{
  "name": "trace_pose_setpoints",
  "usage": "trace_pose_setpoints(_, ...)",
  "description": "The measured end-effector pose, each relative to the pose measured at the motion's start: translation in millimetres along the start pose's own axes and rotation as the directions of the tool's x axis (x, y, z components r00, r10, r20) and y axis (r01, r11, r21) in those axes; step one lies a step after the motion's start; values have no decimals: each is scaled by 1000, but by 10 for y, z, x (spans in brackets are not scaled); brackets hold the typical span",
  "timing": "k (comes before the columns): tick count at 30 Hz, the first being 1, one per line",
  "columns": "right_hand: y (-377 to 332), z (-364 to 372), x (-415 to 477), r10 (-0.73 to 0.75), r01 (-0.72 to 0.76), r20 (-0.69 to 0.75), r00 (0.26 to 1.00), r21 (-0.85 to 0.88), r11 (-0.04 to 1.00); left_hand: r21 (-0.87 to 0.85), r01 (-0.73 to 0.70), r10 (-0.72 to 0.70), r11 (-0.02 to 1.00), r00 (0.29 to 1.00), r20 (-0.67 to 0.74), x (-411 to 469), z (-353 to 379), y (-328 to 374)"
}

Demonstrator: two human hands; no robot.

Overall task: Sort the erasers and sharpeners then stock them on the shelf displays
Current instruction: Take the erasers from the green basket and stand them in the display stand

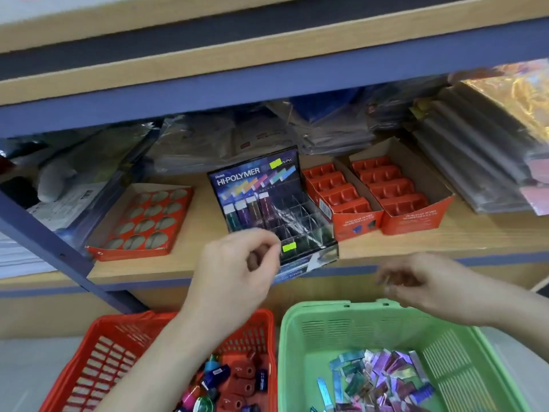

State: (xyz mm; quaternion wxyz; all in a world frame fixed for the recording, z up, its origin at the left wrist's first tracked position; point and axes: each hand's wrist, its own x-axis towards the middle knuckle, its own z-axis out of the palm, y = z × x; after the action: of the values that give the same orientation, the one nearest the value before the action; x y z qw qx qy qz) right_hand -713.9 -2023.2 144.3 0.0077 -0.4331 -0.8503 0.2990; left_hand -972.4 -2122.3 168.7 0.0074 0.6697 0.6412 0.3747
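Note:
A black Hi-Polymer eraser display box (255, 176) stands at the middle of the wooden shelf (445, 233), with a few foil-wrapped erasers (252, 209) in its back row. My left hand (237, 263) hovers at the box's front, fingers curled, thumb against forefinger, nothing visible in it. My right hand (427, 281) is above the green basket (297, 337), its curled fingertips blurred. Several shiny erasers (383, 379) lie in that basket. The red basket (98, 361) under my left forearm holds several sharpeners (234, 382).
A flat red tray with round holes (142, 224) lies left of the display box. Two orange sharpener boxes (341, 197) (395, 191) with moulded slots sit to its right. Plastic-wrapped paper packs (475, 162) fill the back and right of the shelf. A blue shelf post (59, 251) slants at left.

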Motion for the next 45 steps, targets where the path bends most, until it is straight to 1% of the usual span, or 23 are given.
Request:
trace_pose_setpoints(2,185,176,-71,74,-56,126,989,-141,988,-15,-21,24,1000,974,224,-327,298,99)
trace_pose_setpoints(3,293,310,-90,115,-80,173,978,-200,977,17,-22,14,1000,936,351,-477,499,114)
trace_pose_setpoints(6,680,829,-126,228,-155,274,934,-262,953,134,2,-92,991,738,668,-965,1254,-30)
trace_pose_setpoints(9,1045,1323,-156,347,-272,347,872,-247,930,249,-38,-191,968,533,824,-1413,1995,-199)
trace_pose_setpoints(12,1394,1792,-146,437,-383,381,815,-213,899,333,-68,-282,940,388,877,-1761,2576,-344)
trace_pose_setpoints(15,1650,2329,-67,491,-470,394,777,-156,869,338,-91,-296,937,313,903,-2076,3034,-530)
trace_pose_setpoints(18,1844,2824,52,574,-538,321,754,-201,819,345,-72,-320,936,238,917,-2263,3280,-645)
trace_pose_setpoints(20,1926,3071,115,577,-519,301,759,-257,816,365,-24,-350,931,234,907,-2306,3366,-691)
trace_pose_setpoints(21,1966,3176,141,566,-515,296,769,-235,824,381,28,-377,924,228,898,-2320,3388,-713)
trace_pose_setpoints(23,1994,3280,184,564,-529,279,777,-196,826,399,173,-429,900,196,882,-2309,3385,-750)
trace_pose_setpoints(25,1997,3319,218,571,-531,290,768,-209,821,412,272,-460,870,141,877,-2281,3377,-786)
trace_pose_setpoints(27,1972,3363,223,569,-550,303,765,-152,821,425,297,-475,855,121,871,-2238,3373,-798)
trace_pose_setpoints(30,1909,3424,211,507,-515,316,802,-64,855,388,425,-468,818,99,878,-2182,3370,-796)
trace_pose_setpoints(33,1822,3439,210,458,-491,361,812,1,871,411,407,-479,816,77,875,-2109,3317,-766)
trace_pose_setpoints(35,1810,3406,207,467,-520,351,812,68,851,382,518,-488,765,80,869,-2086,3305,-759)
trace_pose_setpoints(36,1823,3380,201,509,-582,349,786,141,801,348,610,-491,712,78,868,-2075,3306,-756)
trace_pose_setpoints(38,1840,3268,167,598,-710,386,702,325,625,313,721,-509,618,64,859,-2050,3309,-737)
trace_pose_setpoints(39,1839,3197,143,614,-740,416,670,430,517,309,726,-514,614,71,855,-2046,3310,-731)
trace_pose_setpoints(40,1842,3129,115,614,-749,460,641,549,371,303,724,-523,620,93,847,-2050,3313,-725)
trace_pose_setpoints(41,1838,3062,91,590,-730,519,619,658,186,305,718,-546,626,124,829,-2048,3307,-710)
trace_pose_setpoints(42,1818,2979,78,555,-690,575,602,724,-2,303,728,-576,615,152,803,-2038,3297,-693)
trace_pose_setpoints(43,1813,2915,70,529,-641,610,590,752,-153,289,756,-608,587,175,775,-1997,3272,-659)
trace_pose_setpoints(45,1762,2790,73,515,-560,637,573,764,-322,201,865,-655,460,178,734,-1857,3185,-555)
